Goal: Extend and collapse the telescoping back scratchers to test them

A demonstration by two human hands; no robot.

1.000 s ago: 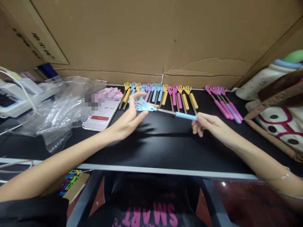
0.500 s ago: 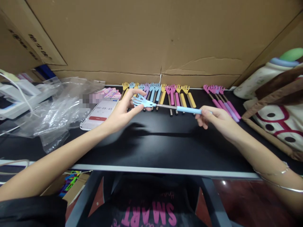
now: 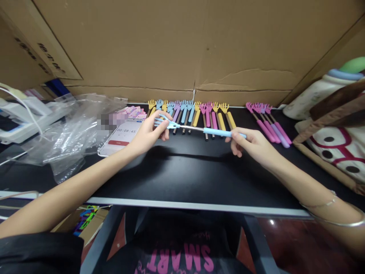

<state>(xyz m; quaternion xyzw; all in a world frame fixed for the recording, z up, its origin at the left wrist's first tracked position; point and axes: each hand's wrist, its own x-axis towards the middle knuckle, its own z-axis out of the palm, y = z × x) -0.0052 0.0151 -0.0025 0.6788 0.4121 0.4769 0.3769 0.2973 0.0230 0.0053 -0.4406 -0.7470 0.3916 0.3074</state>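
1. The right hand (image 3: 246, 140) pinches the handle end of a light-blue claw-headed stick (image 3: 216, 132) between thumb and forefinger, its other fingers loosely curled below.
2. The left hand (image 3: 151, 131) has its thumb and curled fingers closed about the stick's blue claw head; part of the head is hidden by the hand.
3. The stick spans the gap between the two hands, head to the left and handle to the right, its metal shaft between them, raised above a black desk (image 3: 182, 179) where its shadow falls.
4. Just beyond, a row of similar sticks (image 3: 190, 114) in yellow, blue, purple and pink lines the far side, claws pointing away.
5. Farther right, a smaller cluster of pink and purple sticks (image 3: 268, 127) lies at a slant.
6. Left of the row rest pink packets (image 3: 134, 112) and a phone (image 3: 116, 137) reading 00:08:45, with crumpled clear plastic bags (image 3: 76, 127) beside it.
7. At the far right, a pale bottle (image 3: 310, 95) leans behind a brown-and-white bag (image 3: 332, 148).
8. A cardboard wall (image 3: 182, 45) closes off the far side; below the near left edge, an open box (image 3: 95, 222) holds brightly coloured pieces.
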